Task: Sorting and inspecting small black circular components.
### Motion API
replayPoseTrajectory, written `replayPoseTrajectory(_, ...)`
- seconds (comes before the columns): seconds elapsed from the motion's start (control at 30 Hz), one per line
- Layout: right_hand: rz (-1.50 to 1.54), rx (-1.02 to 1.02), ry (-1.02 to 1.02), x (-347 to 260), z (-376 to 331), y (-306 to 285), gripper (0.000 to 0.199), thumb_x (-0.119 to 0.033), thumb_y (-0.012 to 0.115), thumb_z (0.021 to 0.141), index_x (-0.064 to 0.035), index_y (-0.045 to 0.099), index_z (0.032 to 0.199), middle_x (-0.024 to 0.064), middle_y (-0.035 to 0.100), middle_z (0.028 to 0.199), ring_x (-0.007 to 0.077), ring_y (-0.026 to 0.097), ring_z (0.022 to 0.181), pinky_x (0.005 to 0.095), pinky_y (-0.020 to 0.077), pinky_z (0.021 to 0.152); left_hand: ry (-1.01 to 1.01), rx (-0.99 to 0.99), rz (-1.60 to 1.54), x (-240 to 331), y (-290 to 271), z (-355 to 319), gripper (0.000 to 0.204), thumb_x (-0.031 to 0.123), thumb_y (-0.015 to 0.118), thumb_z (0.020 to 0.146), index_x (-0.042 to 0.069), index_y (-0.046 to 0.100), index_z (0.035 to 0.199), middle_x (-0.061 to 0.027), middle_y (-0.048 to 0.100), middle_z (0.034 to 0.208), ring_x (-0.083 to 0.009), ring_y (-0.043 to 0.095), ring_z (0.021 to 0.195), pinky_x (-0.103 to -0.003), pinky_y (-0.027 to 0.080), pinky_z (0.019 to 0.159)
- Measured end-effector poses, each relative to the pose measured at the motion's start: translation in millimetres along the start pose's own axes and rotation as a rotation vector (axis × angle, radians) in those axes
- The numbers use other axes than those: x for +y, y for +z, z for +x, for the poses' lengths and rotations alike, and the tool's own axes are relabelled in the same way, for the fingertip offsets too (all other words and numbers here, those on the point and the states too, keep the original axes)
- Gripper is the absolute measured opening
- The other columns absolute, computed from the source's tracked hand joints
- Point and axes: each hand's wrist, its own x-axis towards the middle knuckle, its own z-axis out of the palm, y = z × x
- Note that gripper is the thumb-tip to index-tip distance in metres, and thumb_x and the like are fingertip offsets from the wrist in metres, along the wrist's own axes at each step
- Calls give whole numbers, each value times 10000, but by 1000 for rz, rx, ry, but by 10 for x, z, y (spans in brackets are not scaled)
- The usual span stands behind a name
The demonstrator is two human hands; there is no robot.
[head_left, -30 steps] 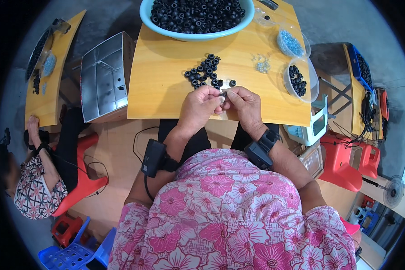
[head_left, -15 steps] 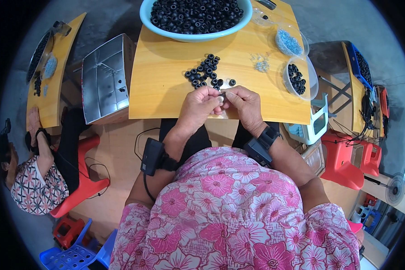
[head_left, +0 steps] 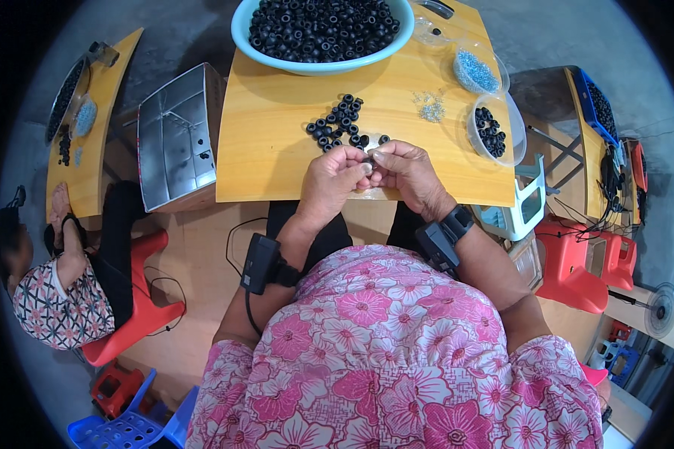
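I see the left hand (head_left: 329, 181) and right hand (head_left: 415, 178) pinching a dark piece (head_left: 369, 159), apparently working it; steadiness seems needed next.

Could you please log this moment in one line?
left hand, right hand: pinching small dark piece; black rings: loose on table; blue basin: heaped with more

Left hand (head_left: 329, 181) and right hand (head_left: 412, 176) meet at the fingertips over the near edge of a yellow table (head_left: 266, 161), pinching a small dark piece (head_left: 368, 159) (mostly hidden by the fingers); loose black rings (head_left: 342, 116) lie just beyond; farther off stands a pale blue basin (head_left: 320, 69) heaped with more; at right, a clear tub (head_left: 516, 138) holds others.
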Motion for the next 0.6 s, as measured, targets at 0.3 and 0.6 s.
replayPoseTrajectory(0.3, 15, -98, 18, -42, -41, -21, 110, -104, 559, 952, -11, 614, 974, 59, 644, 875, 126, 623, 766, 261, 533, 732, 21, -1, -29, -44, -34, -3, 169, 89, 607, 917, -7, 617, 1056, -18, 629, 868, -67, 592, 755, -222, 516, 714)
replayPoseTrajectory(0.6, -79, -3, -36, 36, -11, -41, 111, -94, 575, 943, -13, 620, 1003, 64, 644, 833, 135, 636, 725, 297, 569, 718, 26, -2, 7, -60, -37, 29, 164, 84, 616, 914, -13, 622, 1046, -19, 634, 866, -63, 581, 749, -218, 506, 693)
